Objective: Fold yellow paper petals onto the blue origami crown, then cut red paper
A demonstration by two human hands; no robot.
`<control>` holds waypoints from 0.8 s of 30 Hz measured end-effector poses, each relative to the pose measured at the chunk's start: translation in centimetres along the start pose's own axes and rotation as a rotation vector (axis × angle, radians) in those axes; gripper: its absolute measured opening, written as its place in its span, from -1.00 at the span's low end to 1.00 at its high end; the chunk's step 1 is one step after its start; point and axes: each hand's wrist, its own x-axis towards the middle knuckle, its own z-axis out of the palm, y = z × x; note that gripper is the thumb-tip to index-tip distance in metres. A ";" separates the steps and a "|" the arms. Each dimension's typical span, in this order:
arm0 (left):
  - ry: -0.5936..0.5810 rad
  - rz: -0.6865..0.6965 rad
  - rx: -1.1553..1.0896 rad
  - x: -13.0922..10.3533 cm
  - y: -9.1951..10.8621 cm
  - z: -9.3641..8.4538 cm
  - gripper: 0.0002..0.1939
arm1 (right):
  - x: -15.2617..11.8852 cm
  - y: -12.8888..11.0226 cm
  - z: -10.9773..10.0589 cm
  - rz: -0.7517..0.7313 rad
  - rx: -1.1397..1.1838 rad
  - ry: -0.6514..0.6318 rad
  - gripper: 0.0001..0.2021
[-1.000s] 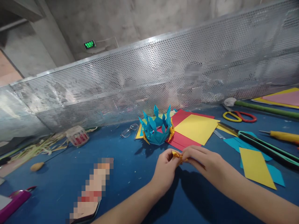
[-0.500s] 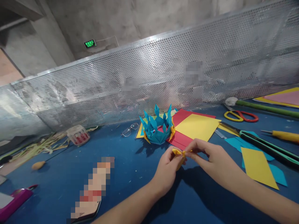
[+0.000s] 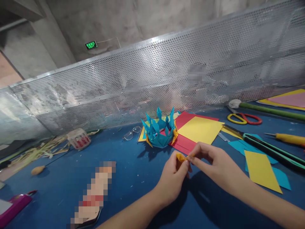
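Between my two hands is a small folded piece of yellow paper (image 3: pixel 181 157). My left hand (image 3: pixel 172 178) is closed around it, thumb on top, hiding much of it. My right hand (image 3: pixel 209 160) pinches the paper's right end between thumb and fingertips. Just beyond my hands stands a blue origami crown (image 3: pixel 160 136) with pointed tips and a few yellow pieces on its rim. Behind and to the right of the crown lie yellow sheets (image 3: pixel 202 128) and red sheets (image 3: pixel 182 144) of paper.
On the right lie scissors (image 3: pixel 256 119), a black and green utility knife (image 3: pixel 271 149), a yellow-handled awl (image 3: pixel 290 138) and a yellow paper rectangle (image 3: pixel 262 171) over blue paper. Eyeglasses (image 3: pixel 130 135), a clear container (image 3: pixel 79 139) and a phone-like device (image 3: pixel 90 221) are leftward. A perforated metal screen (image 3: pixel 107 82) borders the table.
The left fingers and thumb have shifted on the yellow paper, and its visible part has turned. My right hand still pinches the end. The view has moved slightly.
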 end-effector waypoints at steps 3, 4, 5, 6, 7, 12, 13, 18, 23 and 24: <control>-0.003 0.009 0.012 -0.1 -0.1 0.0 -0.83 | 0.0 0.1 0.0 0.033 0.060 -0.029 -0.82; -0.007 0.010 0.014 0.0 -0.1 0.1 -0.82 | 0.1 0.2 0.0 0.045 0.074 -0.037 -0.80; -0.011 0.010 0.016 0.0 -0.2 0.1 -0.82 | 0.2 0.3 0.0 0.056 0.084 -0.044 -0.78; -0.014 0.007 0.020 0.0 -0.3 0.1 -0.81 | 0.2 0.4 0.0 0.066 0.091 -0.048 -0.76; -0.019 0.003 0.024 0.1 -0.3 0.1 -0.80 | 0.3 0.5 0.0 0.073 0.094 -0.049 -0.75; -0.007 -0.023 0.051 0.3 -0.6 0.0 -0.81 | 0.6 0.8 0.1 0.047 0.050 -0.025 -0.79; 0.001 -0.028 0.055 0.3 -0.6 0.0 -0.82 | 0.5 0.8 0.1 0.034 0.037 -0.017 -0.78; -0.007 -0.027 0.069 0.4 -0.3 -0.1 -0.87 | 0.4 0.5 0.0 0.016 0.020 -0.055 -0.70; -0.015 -0.035 0.054 0.3 -0.2 -0.1 -0.88 | 0.6 0.8 -0.3 0.027 0.081 -0.078 -0.78; -0.022 -0.039 0.038 0.3 -0.2 -0.1 -0.88 | 0.6 0.9 -0.3 0.031 0.116 -0.090 -0.76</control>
